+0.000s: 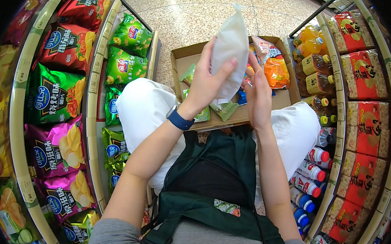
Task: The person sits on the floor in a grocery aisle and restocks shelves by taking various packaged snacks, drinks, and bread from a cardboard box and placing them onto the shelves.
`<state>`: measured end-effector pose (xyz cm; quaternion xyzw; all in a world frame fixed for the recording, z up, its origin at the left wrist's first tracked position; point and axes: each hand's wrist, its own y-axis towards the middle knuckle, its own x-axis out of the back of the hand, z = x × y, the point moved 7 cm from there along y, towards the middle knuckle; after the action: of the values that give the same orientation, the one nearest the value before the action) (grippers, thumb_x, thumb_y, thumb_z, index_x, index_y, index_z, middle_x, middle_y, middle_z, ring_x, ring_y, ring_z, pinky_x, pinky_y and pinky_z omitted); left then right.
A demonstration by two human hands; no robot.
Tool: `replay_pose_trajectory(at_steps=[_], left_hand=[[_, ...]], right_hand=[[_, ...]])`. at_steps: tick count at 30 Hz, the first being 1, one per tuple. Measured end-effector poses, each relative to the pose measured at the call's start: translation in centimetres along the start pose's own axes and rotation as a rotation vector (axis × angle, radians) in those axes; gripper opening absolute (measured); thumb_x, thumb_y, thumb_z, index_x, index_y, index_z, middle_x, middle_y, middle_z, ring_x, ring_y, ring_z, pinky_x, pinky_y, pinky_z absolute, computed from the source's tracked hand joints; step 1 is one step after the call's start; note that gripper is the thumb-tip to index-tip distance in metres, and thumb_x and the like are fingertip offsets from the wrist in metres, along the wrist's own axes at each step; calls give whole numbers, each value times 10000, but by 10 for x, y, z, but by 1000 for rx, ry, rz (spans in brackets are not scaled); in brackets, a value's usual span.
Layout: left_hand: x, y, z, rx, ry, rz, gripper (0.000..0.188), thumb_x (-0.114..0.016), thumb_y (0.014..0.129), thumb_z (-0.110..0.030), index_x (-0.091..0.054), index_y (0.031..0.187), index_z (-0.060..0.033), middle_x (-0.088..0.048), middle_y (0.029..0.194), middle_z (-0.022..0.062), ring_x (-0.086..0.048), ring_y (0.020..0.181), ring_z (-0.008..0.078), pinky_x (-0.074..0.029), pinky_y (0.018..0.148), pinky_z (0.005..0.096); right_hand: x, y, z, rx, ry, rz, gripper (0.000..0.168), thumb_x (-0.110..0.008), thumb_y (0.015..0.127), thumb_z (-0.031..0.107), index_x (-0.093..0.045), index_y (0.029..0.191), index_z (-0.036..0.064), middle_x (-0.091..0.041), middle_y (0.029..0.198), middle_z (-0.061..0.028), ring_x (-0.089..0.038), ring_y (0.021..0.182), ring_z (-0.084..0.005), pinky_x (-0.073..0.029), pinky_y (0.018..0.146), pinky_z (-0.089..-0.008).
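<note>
My left hand (205, 74), with a dark blue watch band on the wrist, grips a whitish, plain-looking packet (233, 48) with the thumb across its face. The packet is held up over a shallow cardboard box (202, 125) that lies between my knees. My right hand (259, 92) is at the packet's right edge, fingers loosely bent and apart; whether they touch it is hard to tell. In the box are an orange snack bag (275, 69), a green packet (226, 110) and other small packets, partly hidden by my hands.
Shelves on my left carry red potato chip bags (67, 46), a green chip bag (56, 96) and pink ones (57, 144). On my right stand bottled drinks (317, 64) and red-banded puffed snack packs (367, 126). Speckled floor (194, 10) lies ahead.
</note>
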<state>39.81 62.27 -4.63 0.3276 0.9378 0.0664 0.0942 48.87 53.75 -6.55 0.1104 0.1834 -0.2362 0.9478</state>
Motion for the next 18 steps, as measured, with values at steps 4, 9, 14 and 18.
replay_pose_trajectory(at_steps=[4,9,14,18], left_hand=[[6,1,8,189,-329,-30,423,-513,912,-299,-445,1213,-10,-561,1117,84,-544,1004,127,-439,848,259],[-1,-4,14,349,-544,21,434,-432,943,-351,-444,1229,-25,-561,1132,84,-549,1008,123,-448,841,259],[-2,0,17,223,-308,40,426,-433,949,-321,-426,1248,-18,-558,1137,82,-546,1003,116,-454,831,252],[-7,3,20,136,-137,113,463,-465,939,-277,-369,1304,-10,-554,1136,86,-538,987,113,-457,812,255]], right_hand=[[19,5,-5,9,-141,-99,456,-424,945,304,-374,1347,95,-398,1328,-78,-409,1182,-140,-364,915,-255],[11,6,-2,-25,109,-125,482,-470,933,265,-342,1357,74,-431,1284,-72,-428,1143,-122,-353,934,-250],[13,-2,-10,-165,46,-169,517,-468,936,289,-324,1351,18,-432,1265,-55,-409,1155,-109,-323,965,-232],[46,0,-8,-93,-55,-275,500,-461,939,317,-366,1325,13,-449,1238,-58,-434,1106,-110,-345,928,-240]])
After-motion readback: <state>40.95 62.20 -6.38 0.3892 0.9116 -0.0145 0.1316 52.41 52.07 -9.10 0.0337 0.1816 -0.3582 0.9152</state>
